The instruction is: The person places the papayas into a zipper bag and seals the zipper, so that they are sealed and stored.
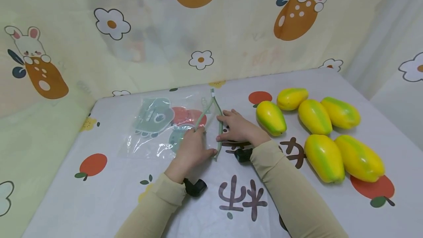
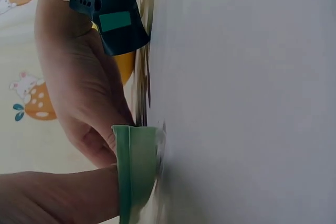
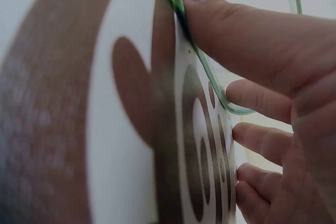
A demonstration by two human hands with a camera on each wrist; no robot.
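A clear plastic zip bag (image 1: 155,146) with printed green and red shapes lies flat at the table's middle. Its green-edged mouth is spread into a narrow diamond toward the right. My left hand (image 1: 191,151) touches the near left edge of the mouth, thumb stretched toward its lower end. In the left wrist view the thumb reaches behind the green edge strip (image 2: 137,166). At the right edge of the mouth is my right hand (image 1: 242,127), thumb and fingers spread apart. The right wrist view shows that thumb (image 3: 226,30) against the strip, the other fingers fairly straight.
Several yellow-green papayas (image 1: 322,157) lie grouped on the table to the right of my right hand. Printed fruit and lettering cover the pale tablecloth (image 1: 109,201). A patterned curtain (image 1: 158,58) hangs behind the table's back edge. Dark wrist cameras (image 1: 195,187) sit under both sleeves.
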